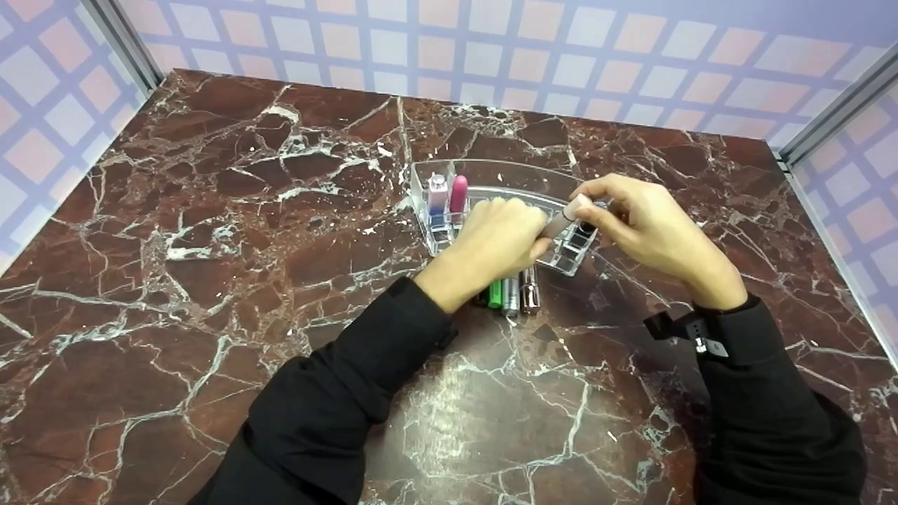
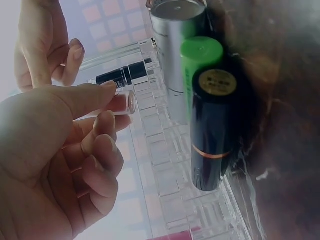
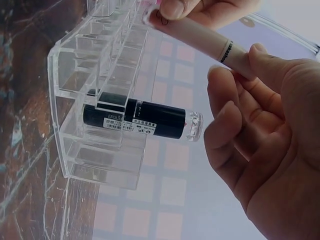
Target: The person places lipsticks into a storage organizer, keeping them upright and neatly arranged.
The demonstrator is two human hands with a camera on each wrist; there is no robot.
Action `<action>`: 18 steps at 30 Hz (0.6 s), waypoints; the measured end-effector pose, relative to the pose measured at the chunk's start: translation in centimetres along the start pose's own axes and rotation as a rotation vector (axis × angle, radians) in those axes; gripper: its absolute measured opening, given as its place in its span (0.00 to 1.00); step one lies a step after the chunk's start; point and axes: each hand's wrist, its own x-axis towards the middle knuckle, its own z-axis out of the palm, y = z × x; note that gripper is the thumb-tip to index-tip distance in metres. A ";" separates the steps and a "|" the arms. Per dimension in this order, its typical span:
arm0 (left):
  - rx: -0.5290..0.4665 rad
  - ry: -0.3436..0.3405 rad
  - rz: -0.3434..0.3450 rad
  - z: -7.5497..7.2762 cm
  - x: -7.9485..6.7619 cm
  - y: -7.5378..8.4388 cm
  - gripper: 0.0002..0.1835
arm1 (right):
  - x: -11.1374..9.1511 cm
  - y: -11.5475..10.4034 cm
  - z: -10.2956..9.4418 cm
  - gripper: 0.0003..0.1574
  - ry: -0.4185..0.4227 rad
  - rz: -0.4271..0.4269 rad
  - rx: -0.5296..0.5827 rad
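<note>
Both hands hold one lip gloss tube (image 3: 197, 37) above the clear organizer (image 1: 484, 175), the tube tilted. My left hand (image 1: 498, 235) pinches its translucent pinkish end between thumb and fingers. At the other end, the thumb and fingers of my right hand (image 1: 652, 217) grip the pale cap (image 1: 578, 206). Dark lettering runs around the tube near the cap in the right wrist view. Just below the right hand, a black lipstick tube (image 3: 145, 117) with a clear faceted end stands in an organizer slot.
A pale pink tube (image 1: 437, 193) and a bright pink one (image 1: 459, 193) stand in the organizer's left end. On the marbled table (image 1: 210, 337) before it are a green tube (image 1: 495, 294), a silver tube (image 1: 511, 296) and a black tube (image 2: 212, 130). Tiled-pattern panels (image 1: 491, 49) surround the table.
</note>
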 end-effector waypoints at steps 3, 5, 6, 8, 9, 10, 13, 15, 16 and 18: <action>-0.001 0.014 -0.012 0.2 0.5 0.1 0.13 | 0.1 0.0 -0.1 0.10 0.042 -0.018 -0.034; 0.004 0.029 -0.010 0.3 0.8 0.2 0.13 | 0.1 0.0 -0.2 0.10 0.071 -0.022 -0.056; 0.008 0.037 -0.009 0.4 1.0 0.3 0.13 | 0.1 0.1 -0.3 0.11 0.084 -0.023 -0.065; 0.012 0.050 -0.005 0.6 1.2 0.5 0.13 | 0.1 0.1 -0.3 0.11 0.110 -0.024 -0.082; 0.016 0.056 -0.002 0.7 1.3 0.5 0.13 | 0.1 0.1 -0.3 0.12 0.122 -0.026 -0.088; 0.016 0.060 -0.001 0.8 1.4 0.6 0.12 | 0.1 0.2 -0.3 0.12 0.134 -0.029 -0.095; 0.010 0.070 -0.002 1.1 1.7 0.7 0.12 | 0.1 0.3 -0.1 0.11 0.160 -0.042 -0.115; 0.002 0.069 -0.008 1.3 1.8 0.7 0.11 | 0.1 0.5 0.0 0.12 0.170 -0.053 -0.125; -0.003 0.066 -0.014 1.3 1.9 0.7 0.11 | 0.2 0.5 0.1 0.12 0.172 -0.057 -0.128; -0.010 0.062 -0.022 1.5 2.0 0.6 0.11 | 0.3 0.6 0.2 0.13 0.167 -0.063 -0.134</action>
